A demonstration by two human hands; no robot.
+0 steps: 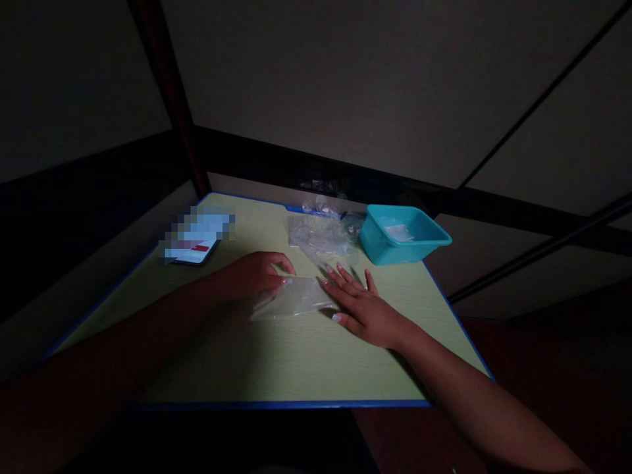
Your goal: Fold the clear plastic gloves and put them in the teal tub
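Observation:
A clear plastic bag (299, 297) lies across the middle of the table, low and slightly raised at its edges. My left hand (257, 275) is at its upper left corner, with thumb and curled fingers closed on the film. On the other side, my right hand (363, 306) has its fingers spread, palm down, and the fingertips rest at the bag's right edge. Just beyond both hands lies a loose heap of clear plastic bags (323, 237), crumpled and overlapping.
A turquoise plastic basket (407, 253) stands at the back right with a whitish piece inside. A phone (197, 240) with a lit, partly blurred screen lies at the left. The pale table (276, 375) has a blue edge and backs onto dark walls.

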